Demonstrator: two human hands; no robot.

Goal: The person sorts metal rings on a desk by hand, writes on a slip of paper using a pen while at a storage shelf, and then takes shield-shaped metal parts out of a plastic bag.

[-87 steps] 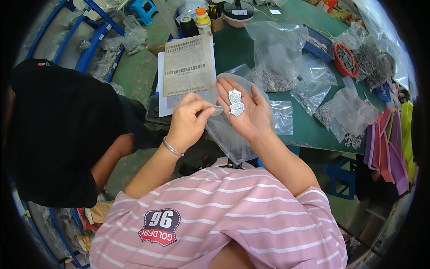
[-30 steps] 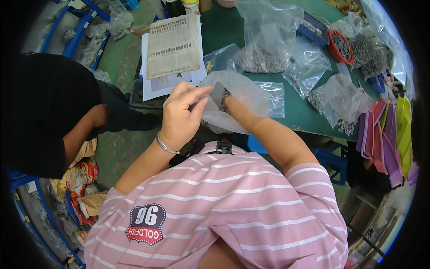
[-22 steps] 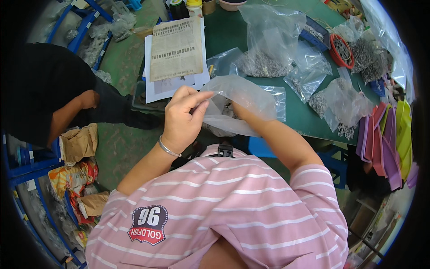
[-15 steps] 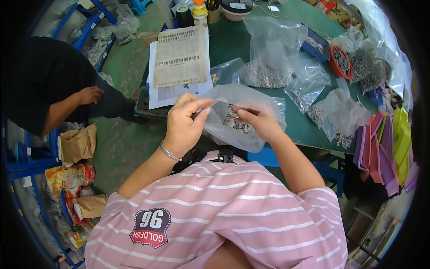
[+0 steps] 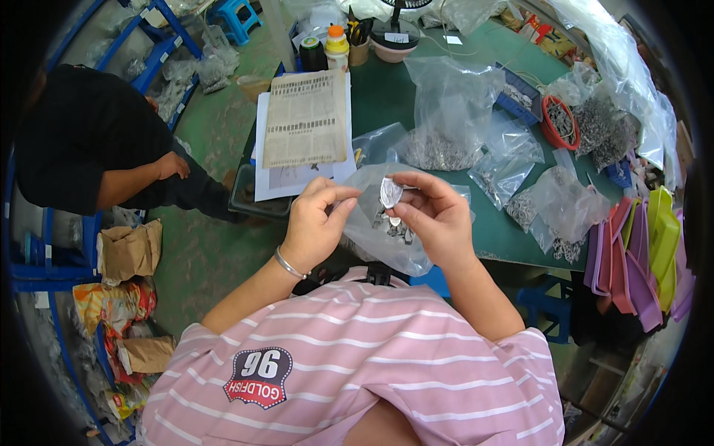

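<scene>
A small flat silver metal piece (image 5: 390, 193), rounded and ridged, is pinched between the thumb and fingers of my right hand (image 5: 440, 215). Below it hangs a clear plastic bag (image 5: 378, 250), its mouth open and several similar silver pieces (image 5: 397, 229) showing inside. My left hand (image 5: 314, 227), with a silver bangle at the wrist, is closed at the bag's left rim. Its fingertips pinch the plastic there, partly hidden by the hand itself.
On the green table (image 5: 535, 239) lie a newspaper (image 5: 306, 123), bags of metal parts (image 5: 440, 149), a blue bin (image 5: 520, 93) and a red basket (image 5: 559, 123). Pink, purple and yellow trays (image 5: 632, 256) stand at right. Another person (image 5: 82, 149) is at left.
My right hand has come up out of the bag with a silver piece, now held above its mouth. The left hand stays at the rim. The other person's arm has shifted.
</scene>
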